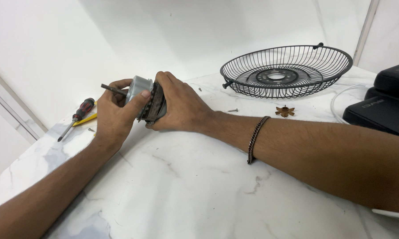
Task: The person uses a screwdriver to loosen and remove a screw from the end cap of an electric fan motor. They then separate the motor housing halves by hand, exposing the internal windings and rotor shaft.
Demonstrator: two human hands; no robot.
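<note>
Both hands close around one small electric fan motor, held just above the white marble tabletop near its far left part. The motor has a rounded, dull silver metal housing, a darker band of stacked plates around its middle, and a thin dark steel shaft jutting out to the left. The left hand cups the shaft end, its thumb pressed flat across the silver housing and its fingers curled behind, clamped on the casing. The right hand wraps the other end from the right, fingers together and bent over the top and back of the motor, gripping it firmly. A dark chain-link bracelet circles the right wrist.

The tabletop is glossy, with grey veining. On it lie two screwdrivers, side by side at the left edge: one with a red and black handle and a bare steel shank, the other showing only a yellow handle behind it. One round black wire fan guard rests dish-up at the back, made of thin radial wires with a flat perforated centre ring. In front of it sits one small brown toothed plastic piece (star-shaped, rust-coloured), and one loose screw lies nearby. A black moulded casing sits at the right edge, a white cable curving beside it.
</note>
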